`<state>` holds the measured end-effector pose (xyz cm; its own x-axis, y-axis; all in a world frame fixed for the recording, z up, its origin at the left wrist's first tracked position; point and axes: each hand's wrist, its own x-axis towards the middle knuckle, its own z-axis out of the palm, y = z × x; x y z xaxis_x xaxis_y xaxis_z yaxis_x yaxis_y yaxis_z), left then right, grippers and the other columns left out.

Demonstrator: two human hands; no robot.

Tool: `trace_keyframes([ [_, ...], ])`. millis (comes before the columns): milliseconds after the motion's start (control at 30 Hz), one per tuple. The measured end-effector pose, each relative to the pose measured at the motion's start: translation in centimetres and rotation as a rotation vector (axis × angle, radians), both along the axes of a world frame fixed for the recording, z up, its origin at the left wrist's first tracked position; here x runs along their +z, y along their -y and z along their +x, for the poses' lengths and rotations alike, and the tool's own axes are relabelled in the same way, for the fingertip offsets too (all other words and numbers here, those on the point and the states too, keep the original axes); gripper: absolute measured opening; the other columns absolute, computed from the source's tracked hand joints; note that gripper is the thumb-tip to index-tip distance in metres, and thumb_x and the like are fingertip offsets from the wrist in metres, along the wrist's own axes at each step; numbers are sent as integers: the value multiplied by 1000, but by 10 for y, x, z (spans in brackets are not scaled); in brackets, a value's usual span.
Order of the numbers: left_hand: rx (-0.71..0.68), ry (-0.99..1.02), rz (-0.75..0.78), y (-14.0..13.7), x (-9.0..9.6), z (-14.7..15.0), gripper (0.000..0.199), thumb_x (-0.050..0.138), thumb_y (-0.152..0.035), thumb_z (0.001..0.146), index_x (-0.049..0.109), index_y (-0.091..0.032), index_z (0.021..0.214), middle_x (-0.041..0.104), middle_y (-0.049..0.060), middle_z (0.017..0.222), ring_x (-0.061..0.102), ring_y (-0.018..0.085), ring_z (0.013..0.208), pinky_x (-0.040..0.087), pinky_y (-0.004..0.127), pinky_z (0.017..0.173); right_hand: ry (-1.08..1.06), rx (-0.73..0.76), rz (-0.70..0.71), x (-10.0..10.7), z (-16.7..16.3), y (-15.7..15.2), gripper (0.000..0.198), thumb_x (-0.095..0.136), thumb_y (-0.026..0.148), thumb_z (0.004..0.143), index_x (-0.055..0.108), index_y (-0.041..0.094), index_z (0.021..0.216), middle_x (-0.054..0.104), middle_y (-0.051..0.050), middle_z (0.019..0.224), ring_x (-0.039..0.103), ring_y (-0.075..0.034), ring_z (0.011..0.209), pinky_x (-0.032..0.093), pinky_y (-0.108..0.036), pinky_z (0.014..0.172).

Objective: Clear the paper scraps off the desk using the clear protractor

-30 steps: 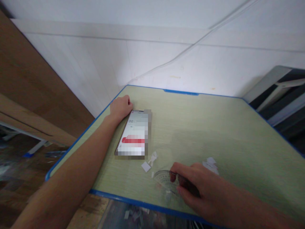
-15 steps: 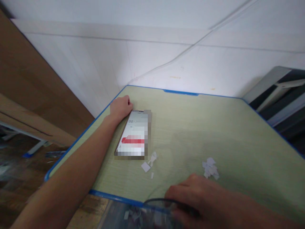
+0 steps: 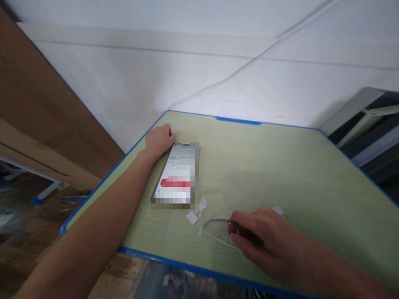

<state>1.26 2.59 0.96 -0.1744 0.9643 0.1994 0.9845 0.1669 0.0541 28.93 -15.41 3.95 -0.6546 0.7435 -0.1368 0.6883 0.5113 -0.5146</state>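
My right hand (image 3: pixel 260 234) is closed around a dark brown handle-like piece (image 3: pixel 245 233). From it a see-through, half-round plate (image 3: pixel 216 229) with a thin dark curved rim reaches left, low over the table; its exact kind I cannot make out. White paper scraps (image 3: pixel 192 217) lie just left of the plate's tip, and another white scrap (image 3: pixel 277 210) shows behind my right hand, which hides the rest. My left hand (image 3: pixel 159 138) rests curled in a fist at the table's far left, nothing visible in it. Beside it lies a phone (image 3: pixel 177 166) with a lit, partly blurred-out screen.
The pale green table (image 3: pixel 258 162) has a blue edge and stands against a white wall (image 3: pixel 199 62). Below the near edge is a see-through bin (image 3: pixel 177 282) with scraps in it. A brown board (image 3: pixel 46 95) stands left, grey folded frames (image 3: pixel 364 116) right.
My right hand has risen from over the near table edge and bin, moving forward above the table with the half-round plate. My left hand and the phone stay put.
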Motion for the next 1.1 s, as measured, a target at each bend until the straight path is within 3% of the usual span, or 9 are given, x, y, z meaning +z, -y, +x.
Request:
trace_keyframes([
  [333,-4,19,15,-1,-2,-1,36,39,-28,82,65,-19,103,70,14,102,62,30,95,47,38,77,28,32,14,1,-2,3,20,49,18,90,61,19,74,64,-1,66,56,-13,58,33,-24,54],
  [533,3,17,7,0,0,0,36,39,-28,82,65,-19,105,70,13,103,62,29,96,46,37,77,24,-24,168,-4,0,1,21,44,16,90,58,18,74,58,1,59,49,-11,50,31,-25,52],
  [733,3,15,3,0,0,0,35,38,-28,82,65,-20,104,70,12,102,62,29,95,46,37,77,-2,65,84,1,0,5,21,47,17,90,59,20,73,63,0,63,55,-12,54,32,-24,52],
  [900,0,12,1,0,0,0,34,39,-27,82,65,-19,103,70,13,102,62,29,96,46,37,77,34,-1,214,-3,2,1,22,43,16,91,58,19,75,60,0,60,52,-13,51,32,-26,53],
  [1100,-5,21,4,0,0,0,34,39,-27,83,65,-19,104,70,13,102,62,30,97,47,37,78,1,82,73,4,1,5,20,47,17,89,59,20,73,63,0,63,56,-13,55,34,-24,53],
])
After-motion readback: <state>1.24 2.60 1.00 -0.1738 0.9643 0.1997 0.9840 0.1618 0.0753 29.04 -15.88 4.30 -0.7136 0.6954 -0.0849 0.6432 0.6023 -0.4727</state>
